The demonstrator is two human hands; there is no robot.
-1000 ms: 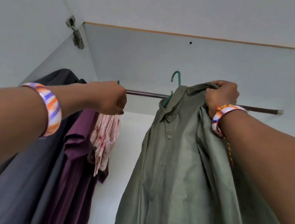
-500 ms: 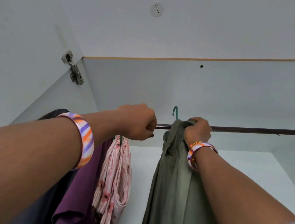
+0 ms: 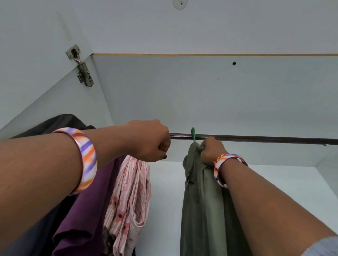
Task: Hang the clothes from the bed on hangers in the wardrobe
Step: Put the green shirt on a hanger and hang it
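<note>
1. Arms reach up into the wardrobe, both stretched out.
2. The right hand is curled tight round the top of the green shirt.
3. The shirt's green hanger hook is over the dark rail.
4. The left hand is a fist at the rail, above the pink striped cloth. What it holds is hidden.
5. A purple top hangs beside that.

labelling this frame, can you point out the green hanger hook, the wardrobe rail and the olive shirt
green hanger hook [image 3: 193,133], head view, on the curve of the hook at the rail.
wardrobe rail [image 3: 279,139], head view, on the bare dark bar right of the hook.
olive shirt [image 3: 202,212], head view, on the hanging front fabric.
</note>
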